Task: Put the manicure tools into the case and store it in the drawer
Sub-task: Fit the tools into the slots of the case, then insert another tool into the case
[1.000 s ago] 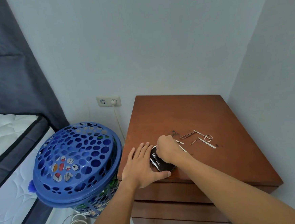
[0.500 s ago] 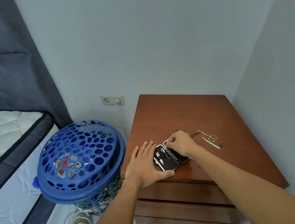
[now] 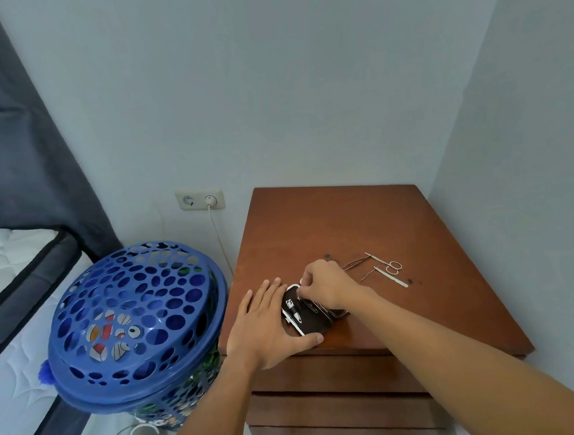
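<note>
Brown wooden nightstand in the room corner, drawers shut on its near face. Black case lies open at the near left part of the top, a few tools strapped inside. Left hand lies flat, fingers spread, pressed against the case's left edge, thumb along the near edge; it grips nothing. Right hand is curled over the case's far end, fingertips pinched together at the metal rim; cannot tell if a tool is between them. Loose on the top, right of the case: tweezers, small scissors, nail file, a thin pick, all close together, apart from the case. Blue perforated basket stands left of the nightstand on the floor. Wall socket with a plugged cord behind it. Mattress at far left.
</note>
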